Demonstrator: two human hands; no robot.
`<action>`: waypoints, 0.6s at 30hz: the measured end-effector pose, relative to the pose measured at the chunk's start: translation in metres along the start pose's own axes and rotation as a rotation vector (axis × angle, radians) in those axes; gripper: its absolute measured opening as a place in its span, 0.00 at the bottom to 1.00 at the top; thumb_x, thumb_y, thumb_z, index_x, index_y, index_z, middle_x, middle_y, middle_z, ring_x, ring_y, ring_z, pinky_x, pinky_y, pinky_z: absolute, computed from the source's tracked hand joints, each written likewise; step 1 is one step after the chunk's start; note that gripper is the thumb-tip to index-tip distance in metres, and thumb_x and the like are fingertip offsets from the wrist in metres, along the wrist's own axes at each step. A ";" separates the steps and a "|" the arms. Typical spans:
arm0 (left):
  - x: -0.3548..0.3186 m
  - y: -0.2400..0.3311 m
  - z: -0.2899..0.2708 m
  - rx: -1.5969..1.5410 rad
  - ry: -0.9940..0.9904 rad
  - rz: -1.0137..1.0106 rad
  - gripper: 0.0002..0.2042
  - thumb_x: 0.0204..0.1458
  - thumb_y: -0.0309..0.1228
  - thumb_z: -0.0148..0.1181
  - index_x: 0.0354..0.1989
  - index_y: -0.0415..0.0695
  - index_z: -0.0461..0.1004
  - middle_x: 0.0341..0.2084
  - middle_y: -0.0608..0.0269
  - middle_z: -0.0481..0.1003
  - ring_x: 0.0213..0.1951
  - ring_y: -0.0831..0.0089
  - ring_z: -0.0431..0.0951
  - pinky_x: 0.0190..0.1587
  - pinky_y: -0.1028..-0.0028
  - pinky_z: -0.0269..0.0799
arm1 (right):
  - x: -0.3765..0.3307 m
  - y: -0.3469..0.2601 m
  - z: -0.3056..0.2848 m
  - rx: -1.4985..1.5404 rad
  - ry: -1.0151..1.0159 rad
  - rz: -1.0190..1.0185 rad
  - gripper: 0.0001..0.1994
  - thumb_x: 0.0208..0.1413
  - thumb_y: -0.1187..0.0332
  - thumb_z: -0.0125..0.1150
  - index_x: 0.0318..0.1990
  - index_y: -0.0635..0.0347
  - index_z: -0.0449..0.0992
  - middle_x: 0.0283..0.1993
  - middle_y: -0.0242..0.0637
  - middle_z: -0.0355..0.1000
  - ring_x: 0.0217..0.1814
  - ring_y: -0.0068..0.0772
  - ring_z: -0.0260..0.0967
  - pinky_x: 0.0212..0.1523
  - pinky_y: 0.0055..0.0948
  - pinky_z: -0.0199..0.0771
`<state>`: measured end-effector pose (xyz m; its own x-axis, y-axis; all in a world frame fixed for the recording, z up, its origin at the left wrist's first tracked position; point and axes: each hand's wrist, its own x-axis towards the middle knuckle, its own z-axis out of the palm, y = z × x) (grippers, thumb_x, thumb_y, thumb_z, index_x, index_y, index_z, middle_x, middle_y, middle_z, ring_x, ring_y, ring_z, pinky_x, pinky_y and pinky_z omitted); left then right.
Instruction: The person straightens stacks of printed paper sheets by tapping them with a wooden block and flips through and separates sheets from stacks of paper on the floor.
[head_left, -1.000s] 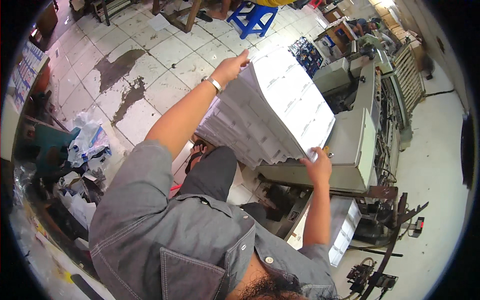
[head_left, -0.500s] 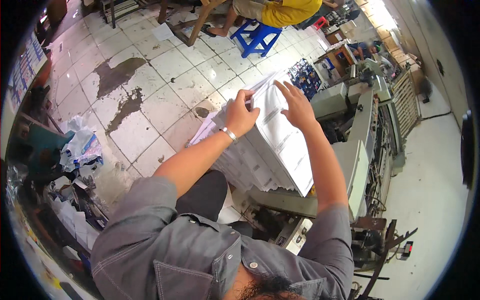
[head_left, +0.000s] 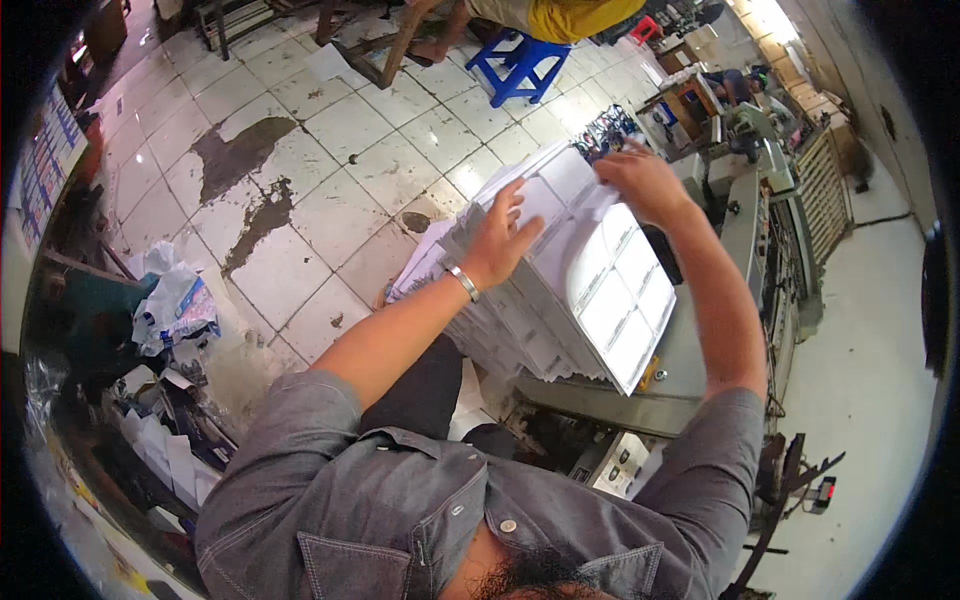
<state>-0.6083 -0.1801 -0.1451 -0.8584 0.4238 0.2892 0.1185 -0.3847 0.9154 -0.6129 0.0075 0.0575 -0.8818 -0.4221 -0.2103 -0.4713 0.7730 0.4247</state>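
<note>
A tall stack of printed white paper sheets (head_left: 622, 285) stands in front of me, its layered side edges uneven. My right hand (head_left: 645, 183) is at the far right corner of the stack, fingers curled on the edge of a bent sheet of paper (head_left: 565, 190). That sheet bows up, and the printed page beneath shows in bright light. Over the left side of the stack rests my left hand (head_left: 500, 240), fingers spread and pinching nothing. A metal bracelet (head_left: 463, 282) circles my left wrist. My right fingertips are partly hidden.
Grey-green machinery (head_left: 735, 250) runs along the right, beside the stack. Plastic bags (head_left: 175, 305) and scrap paper (head_left: 160, 440) pile up at the left. Farther off, a person in yellow (head_left: 585, 18) sits on a blue stool (head_left: 518, 68). The tiled floor (head_left: 340, 215) has dark broken patches.
My right hand has moved right from above the stack and its fingers have curled onto a sheet, which now bends up. My left hand has shifted slightly, its fingers spreading.
</note>
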 end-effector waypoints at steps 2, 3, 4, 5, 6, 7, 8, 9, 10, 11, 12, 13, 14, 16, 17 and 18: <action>0.001 0.004 -0.003 -0.100 0.032 -0.099 0.35 0.53 0.51 0.52 0.63 0.42 0.50 0.53 0.39 0.62 0.53 0.54 0.70 0.53 0.66 0.64 | -0.033 0.002 -0.033 -0.064 0.039 0.082 0.08 0.41 0.75 0.57 0.31 0.54 0.69 0.33 0.34 0.71 0.44 0.40 0.70 0.57 0.43 0.62; 0.000 0.004 -0.006 -0.102 0.020 -0.104 0.35 0.53 0.51 0.52 0.63 0.42 0.50 0.53 0.39 0.62 0.53 0.54 0.70 0.53 0.66 0.64 | -0.049 0.000 -0.055 -0.083 0.001 0.159 0.06 0.42 0.75 0.55 0.30 0.54 0.69 0.32 0.35 0.72 0.43 0.41 0.70 0.54 0.42 0.64; 0.001 0.003 -0.009 -0.060 0.024 -0.126 0.35 0.54 0.52 0.51 0.63 0.42 0.51 0.53 0.39 0.62 0.52 0.55 0.70 0.53 0.67 0.64 | -0.067 0.001 -0.074 -0.085 0.057 0.165 0.05 0.42 0.75 0.54 0.29 0.55 0.69 0.32 0.37 0.72 0.43 0.43 0.70 0.52 0.40 0.65; 0.000 0.001 -0.009 -0.018 0.024 -0.148 0.35 0.54 0.53 0.50 0.63 0.42 0.51 0.52 0.39 0.63 0.51 0.55 0.71 0.52 0.68 0.65 | -0.089 0.002 -0.094 -0.090 0.113 0.174 0.05 0.42 0.75 0.53 0.29 0.55 0.70 0.31 0.38 0.72 0.43 0.45 0.69 0.50 0.38 0.66; -0.002 0.001 -0.007 0.019 0.012 -0.143 0.34 0.55 0.54 0.46 0.62 0.42 0.52 0.52 0.42 0.64 0.52 0.57 0.71 0.52 0.69 0.65 | -0.111 0.003 -0.115 -0.078 0.134 0.203 0.06 0.42 0.75 0.53 0.30 0.56 0.70 0.31 0.39 0.71 0.42 0.43 0.69 0.50 0.35 0.66; -0.003 0.000 -0.010 0.024 0.006 -0.146 0.34 0.55 0.54 0.46 0.62 0.42 0.52 0.52 0.42 0.64 0.52 0.57 0.71 0.52 0.69 0.65 | -0.128 0.003 -0.135 -0.064 0.162 0.224 0.07 0.42 0.75 0.53 0.32 0.57 0.71 0.31 0.39 0.71 0.42 0.42 0.69 0.49 0.33 0.66; -0.002 -0.002 -0.010 -0.081 -0.021 -0.213 0.33 0.55 0.54 0.46 0.62 0.43 0.52 0.54 0.44 0.64 0.53 0.57 0.70 0.52 0.69 0.65 | -0.148 -0.001 -0.153 0.130 0.276 0.382 0.08 0.42 0.75 0.53 0.33 0.59 0.72 0.31 0.37 0.71 0.42 0.38 0.69 0.49 0.31 0.66; -0.002 -0.005 -0.011 -0.188 -0.052 -0.276 0.32 0.56 0.53 0.46 0.62 0.43 0.53 0.55 0.46 0.63 0.54 0.57 0.69 0.51 0.70 0.65 | -0.169 -0.008 -0.172 0.319 0.393 0.543 0.09 0.42 0.75 0.54 0.34 0.60 0.72 0.30 0.36 0.70 0.41 0.33 0.68 0.48 0.29 0.65; -0.002 -0.013 -0.012 -0.275 -0.165 -0.213 0.34 0.56 0.58 0.40 0.64 0.46 0.51 0.60 0.48 0.58 0.60 0.57 0.61 0.56 0.68 0.60 | -0.196 -0.012 -0.195 0.248 0.505 0.436 0.10 0.42 0.75 0.55 0.35 0.61 0.73 0.32 0.33 0.71 0.42 0.29 0.68 0.48 0.27 0.65; -0.009 -0.001 -0.009 -0.266 -0.187 -0.212 0.34 0.56 0.58 0.40 0.64 0.46 0.51 0.60 0.48 0.58 0.60 0.57 0.61 0.56 0.68 0.60 | -0.221 -0.009 -0.208 0.192 0.616 0.316 0.11 0.41 0.75 0.57 0.36 0.61 0.73 0.34 0.31 0.72 0.42 0.25 0.67 0.47 0.25 0.64; -0.016 0.019 -0.009 -0.412 -0.142 -0.241 0.39 0.52 0.64 0.38 0.65 0.47 0.50 0.61 0.49 0.56 0.61 0.58 0.58 0.60 0.64 0.55 | -0.240 -0.007 -0.230 0.208 0.528 0.426 0.12 0.43 0.74 0.58 0.38 0.62 0.73 0.36 0.31 0.72 0.42 0.24 0.68 0.47 0.24 0.64; -0.025 0.035 -0.006 -0.564 -0.105 -0.266 0.45 0.47 0.70 0.36 0.66 0.48 0.48 0.61 0.49 0.54 0.62 0.60 0.55 0.63 0.61 0.50 | -0.260 -0.009 -0.249 0.215 0.438 0.540 0.13 0.45 0.73 0.60 0.40 0.63 0.73 0.38 0.31 0.73 0.42 0.24 0.68 0.47 0.23 0.65; -0.037 0.042 -0.003 -0.592 -0.169 -0.178 0.49 0.43 0.74 0.30 0.67 0.48 0.44 0.64 0.49 0.49 0.65 0.59 0.49 0.65 0.60 0.42 | -0.283 -0.009 -0.253 0.209 0.451 0.550 0.13 0.45 0.73 0.60 0.40 0.63 0.73 0.38 0.31 0.73 0.42 0.24 0.68 0.47 0.23 0.65; -0.060 0.064 0.005 -0.605 -0.215 0.037 0.51 0.41 0.76 0.31 0.67 0.47 0.42 0.65 0.48 0.46 0.66 0.58 0.46 0.66 0.61 0.38 | -0.313 -0.010 -0.260 0.191 0.683 0.684 0.15 0.51 0.68 0.61 0.45 0.65 0.72 0.40 0.34 0.73 0.41 0.24 0.69 0.45 0.24 0.67; -0.068 0.073 0.007 -0.625 -0.256 0.240 0.53 0.39 0.77 0.31 0.67 0.47 0.39 0.66 0.48 0.43 0.67 0.57 0.42 0.66 0.61 0.34 | -0.320 -0.015 -0.264 0.190 0.699 0.682 0.15 0.51 0.68 0.61 0.45 0.65 0.72 0.40 0.34 0.73 0.41 0.24 0.69 0.45 0.24 0.67; -0.075 0.050 0.004 -0.860 -0.250 0.347 0.49 0.45 0.66 0.49 0.67 0.43 0.40 0.65 0.49 0.45 0.66 0.58 0.47 0.64 0.62 0.45 | -0.309 -0.026 -0.272 0.198 0.732 0.696 0.16 0.52 0.65 0.60 0.46 0.65 0.71 0.40 0.35 0.73 0.41 0.24 0.69 0.44 0.25 0.67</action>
<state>-0.5362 -0.2278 -0.1194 -0.7014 0.2970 0.6479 -0.1456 -0.9496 0.2777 -0.3235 -0.0108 0.3509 -0.7652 0.0154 0.6436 0.0875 0.9929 0.0803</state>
